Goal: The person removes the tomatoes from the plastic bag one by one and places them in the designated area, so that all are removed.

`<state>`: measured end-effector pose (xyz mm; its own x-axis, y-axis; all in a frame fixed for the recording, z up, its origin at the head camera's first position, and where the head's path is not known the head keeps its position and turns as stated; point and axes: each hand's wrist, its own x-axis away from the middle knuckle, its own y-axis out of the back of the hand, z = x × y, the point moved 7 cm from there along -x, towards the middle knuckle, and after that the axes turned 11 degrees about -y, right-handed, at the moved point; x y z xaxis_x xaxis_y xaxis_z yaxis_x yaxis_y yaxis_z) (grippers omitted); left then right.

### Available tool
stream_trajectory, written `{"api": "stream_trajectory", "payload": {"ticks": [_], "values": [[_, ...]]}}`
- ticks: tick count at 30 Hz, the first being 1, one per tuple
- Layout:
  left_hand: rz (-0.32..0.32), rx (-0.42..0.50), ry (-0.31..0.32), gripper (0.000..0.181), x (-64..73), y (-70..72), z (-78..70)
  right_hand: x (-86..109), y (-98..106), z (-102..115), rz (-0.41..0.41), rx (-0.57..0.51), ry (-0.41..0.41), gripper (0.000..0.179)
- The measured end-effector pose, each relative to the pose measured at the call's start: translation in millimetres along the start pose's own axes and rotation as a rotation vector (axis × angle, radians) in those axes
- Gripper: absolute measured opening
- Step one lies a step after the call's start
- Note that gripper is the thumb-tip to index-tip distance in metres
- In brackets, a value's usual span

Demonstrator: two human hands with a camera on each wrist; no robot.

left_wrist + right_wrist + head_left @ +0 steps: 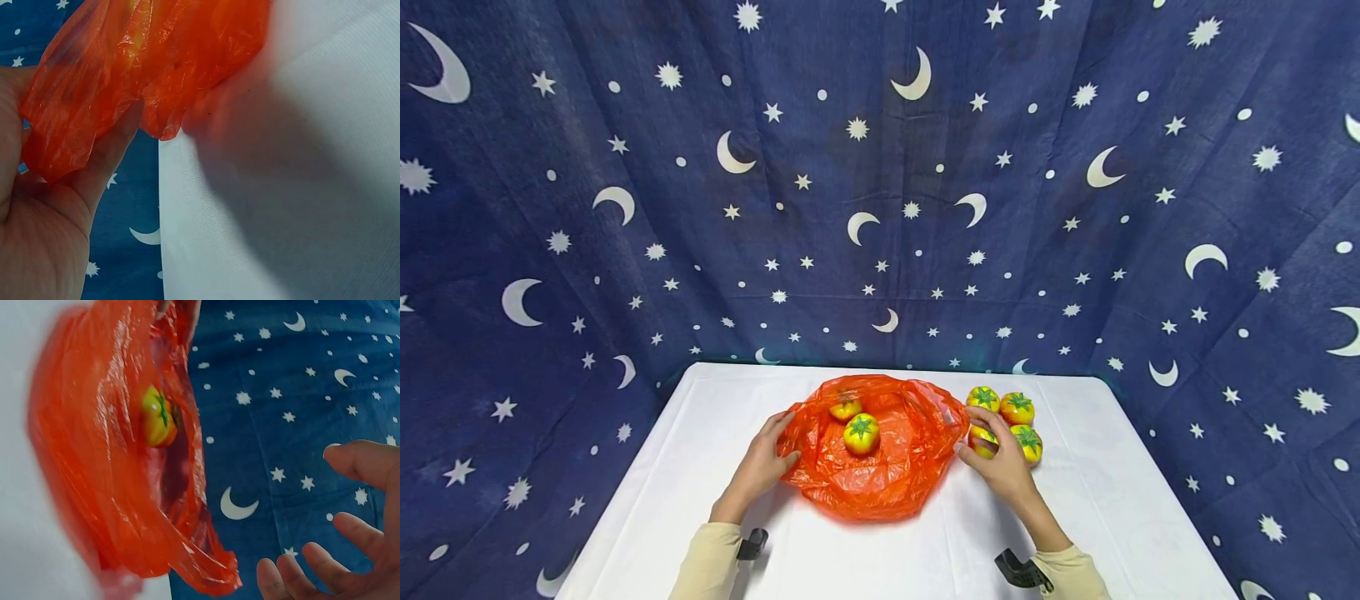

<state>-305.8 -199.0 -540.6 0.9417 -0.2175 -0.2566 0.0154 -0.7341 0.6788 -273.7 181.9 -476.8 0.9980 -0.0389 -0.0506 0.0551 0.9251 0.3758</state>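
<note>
A crinkled red plastic bag [891, 483] lies with its mouth spread wide. Inside it is a toy-like yellow-red tomato [861, 434] with a green star-shaped top, and another tomato [846, 406] shows partly behind the thin film. My left hand [763, 461] holds the bag's left edge; the left wrist view has red film [69, 119] between thumb and fingers. At the bag's right rim, my right hand [1002, 462] has its fingers spread. The right wrist view shows these fingers [353, 534] apart from the bag, with nothing in them.
Several more tomatoes [1017, 408] stand grouped beyond my right hand, one partly hidden by it. Everything rests on a white-covered table [647, 500]. A dark blue curtain [820, 217] with moons and stars hangs behind and along both sides.
</note>
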Motion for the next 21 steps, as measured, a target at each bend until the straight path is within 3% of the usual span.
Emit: {"api": "stream_trajectory", "payload": {"ticks": [4, 12, 21], "values": [[-0.015, -0.01, -0.028, 0.07, 0.5, 2.1, -1.9, 3.3, -11, 3, 0.02, 0.018, 0.002, 0.058], [-0.012, -0.01, -0.02, 0.07, 1.3, 3.1, -1.6, 11.5, -27, 29, 0.072, 0.026, 0.046, 0.054], [-0.016, 0.002, -0.025, 0.072, 4.2, -1.1, 4.4, -4.1, -47, 5, 0.135, 0.001, -0.015, 0.059]]}}
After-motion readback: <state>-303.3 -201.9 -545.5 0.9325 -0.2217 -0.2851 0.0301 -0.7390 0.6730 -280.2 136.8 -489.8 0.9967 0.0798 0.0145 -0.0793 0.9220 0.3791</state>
